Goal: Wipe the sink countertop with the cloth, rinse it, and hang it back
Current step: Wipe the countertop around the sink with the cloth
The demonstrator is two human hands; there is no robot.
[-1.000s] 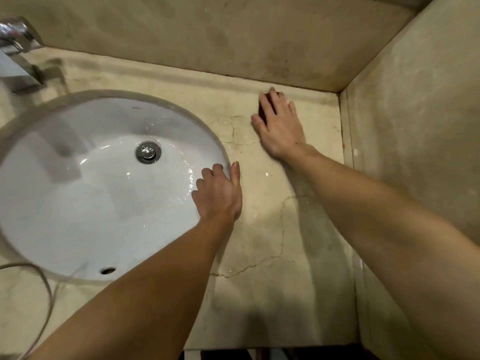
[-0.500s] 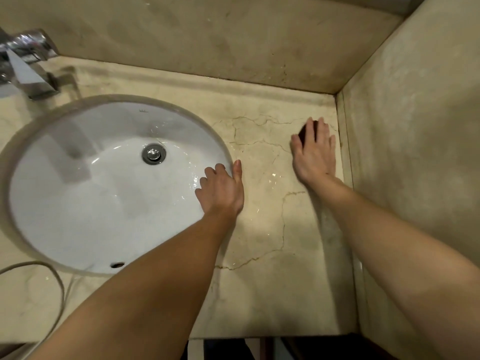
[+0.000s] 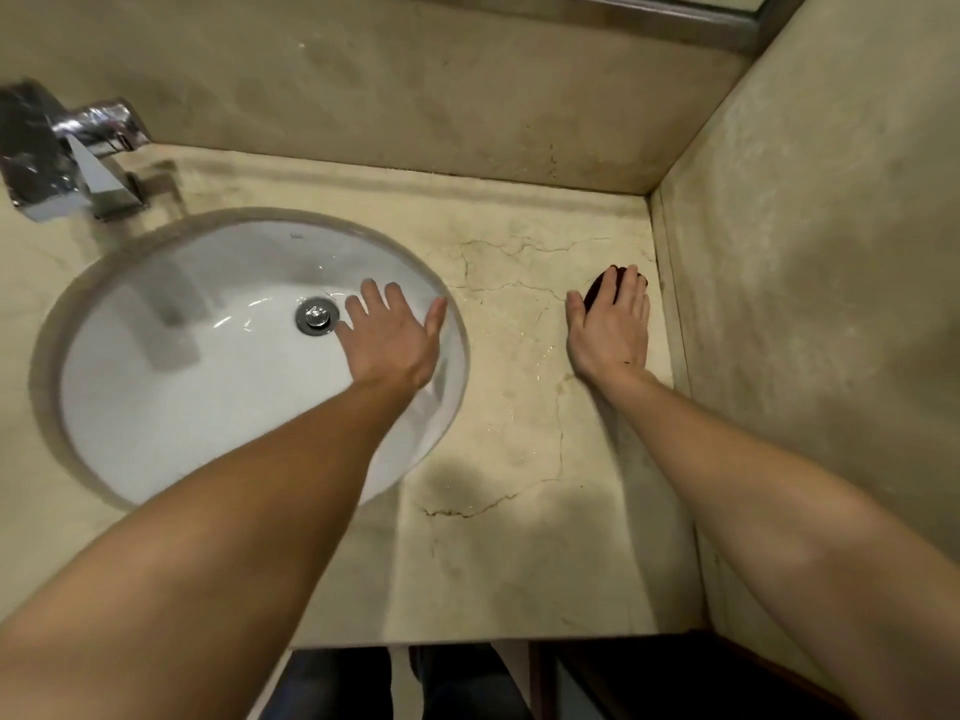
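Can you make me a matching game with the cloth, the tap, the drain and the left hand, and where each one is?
Things: 1 cloth; 2 tap; 3 drain; 4 left hand.
Places: A over the basin, fingers spread; B under the right hand; C bottom of the basin; D back left of the countertop.
Pairs: 1-B, 2-D, 3-C, 4-A.

Bare skin from wrist to frame edge on both forearms, left [image 3: 234,511] and right [image 3: 753,485]. Left hand [image 3: 395,340] and right hand [image 3: 613,330] are bare too. Tiny dark speck [image 3: 626,362] by the right wrist. Dark trousers [image 3: 457,683] at the near edge.
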